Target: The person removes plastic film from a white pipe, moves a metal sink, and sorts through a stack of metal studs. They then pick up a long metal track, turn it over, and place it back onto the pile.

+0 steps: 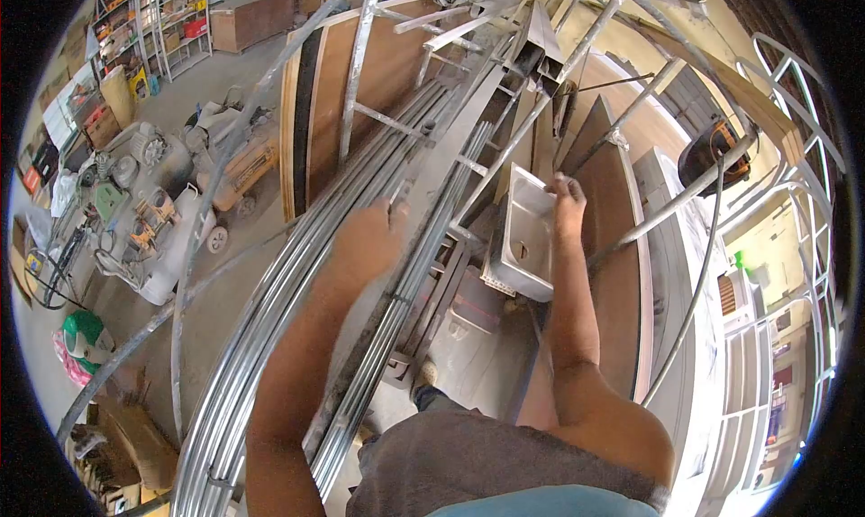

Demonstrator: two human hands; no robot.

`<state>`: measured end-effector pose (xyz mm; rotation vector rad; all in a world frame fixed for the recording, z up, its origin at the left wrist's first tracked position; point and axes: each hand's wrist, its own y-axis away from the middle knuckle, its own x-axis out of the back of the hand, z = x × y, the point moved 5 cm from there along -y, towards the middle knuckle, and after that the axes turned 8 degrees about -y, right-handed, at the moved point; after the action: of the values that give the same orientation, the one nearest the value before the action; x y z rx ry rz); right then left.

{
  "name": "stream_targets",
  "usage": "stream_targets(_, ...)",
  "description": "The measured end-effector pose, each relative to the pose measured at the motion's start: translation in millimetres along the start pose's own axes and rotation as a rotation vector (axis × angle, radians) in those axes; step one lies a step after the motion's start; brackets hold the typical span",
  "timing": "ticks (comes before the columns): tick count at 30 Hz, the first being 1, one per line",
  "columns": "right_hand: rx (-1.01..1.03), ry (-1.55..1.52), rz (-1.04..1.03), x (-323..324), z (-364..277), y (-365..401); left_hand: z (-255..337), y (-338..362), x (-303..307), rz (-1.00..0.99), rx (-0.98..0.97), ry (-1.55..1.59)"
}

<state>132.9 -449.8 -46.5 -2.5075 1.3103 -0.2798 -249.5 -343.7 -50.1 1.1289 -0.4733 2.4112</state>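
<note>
One white tray (530, 238), rectangular and walled, is tilted with its hollow inside facing up toward the camera, between the metal tubes and the wooden panel on the right side of the view. A single small slot-like mark shows on its inner face. The right hand (568, 202) is closed on the tray's upper rim with fingers curled; the fingertips are too small to make out singly. The left hand (369, 240) is partly curled above the metal tubes, its back toward the camera; whether it has hold of anything cannot be told.

Below the hands run two bundles of metal tubes (236, 382), a broad one to the left and a narrower one to the right, with a flat grey strip between them. Their tubes overlap too closely for a sure count, and the left forearm hides part of them. One shoe (430, 371) shows below the tray, partly covered by clothing.

At the far end of the tubes, one hollow beam (538, 40) points its open end this way. One orange-and-black tool case or machine (716, 152) is seen beyond the scaffold poles (357, 76) at right, its kind unclear. On the left floor are several machines (162, 157), crowded together, and one green-and-white sack (87, 340). The shelves (171, 26) behind hold small items, too blurred to name.
</note>
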Motion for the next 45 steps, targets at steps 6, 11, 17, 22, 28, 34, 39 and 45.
stream_targets(6, 0.393, 0.048, 0.094, 5.3, -20.9, -149.1, 16.4, -98.0, 1.5, 0.097, -0.014, -0.059)
stream_targets(11, 0.43, 0.0, 0.224, -25.2, -61.8, -261.8, 49.0, -169.4, 0.4, 0.106, -0.016, -0.038)
stream_targets(17, 0.31, 0.058, 0.173, -66.2, -67.4, -334.8, 76.4, -214.5, 2.0, 0.12, -0.058, -0.049)
stream_targets(22, 0.366, -0.024, 0.169, -78.9, -41.4, -357.6, 93.5, -241.4, -0.1, 0.134, -0.134, -0.037)
stream_targets(28, 0.443, -0.028, 0.259, -85.0, -15.2, -383.2, 115.4, -298.1, -10.3, 0.096, -0.112, -0.062)
stream_targets(34, 0.351, -0.19, 0.175, -81.3, 1.2, -386.3, 121.5, -331.3, -15.1, 0.018, -0.102, -0.094)
stream_targets(39, 0.35, -0.307, 0.1, -79.5, 8.6, -397.4, 134.9, -343.9, -7.5, -0.004, -0.191, -0.211)
stream_targets(45, 0.351, -0.406, 0.066, -91.8, -5.8, -386.2, 139.6, -403.3, -35.3, 0.027, -0.303, -0.339)
